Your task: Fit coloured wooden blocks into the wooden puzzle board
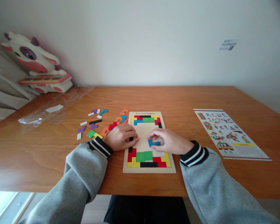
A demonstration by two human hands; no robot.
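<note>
Head view, right hand (170, 141) pinching blue piece (153, 143) over puzzle board (149, 169) — heading unreadable, left hand (121, 137) curled, empty — on board's edge

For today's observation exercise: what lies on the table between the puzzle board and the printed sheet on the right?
Nothing: in the head view, only bare table lies between the board and the sheet.

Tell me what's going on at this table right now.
A person in a grey sweatshirt is working on a wooden puzzle board on the table. The right hand pinches a blue piece over the bare middle of the board. The left hand rests on the board's left edge. Coloured pieces already fill both ends. Loose pieces lie to the left, a printed sheet to the right.
</note>
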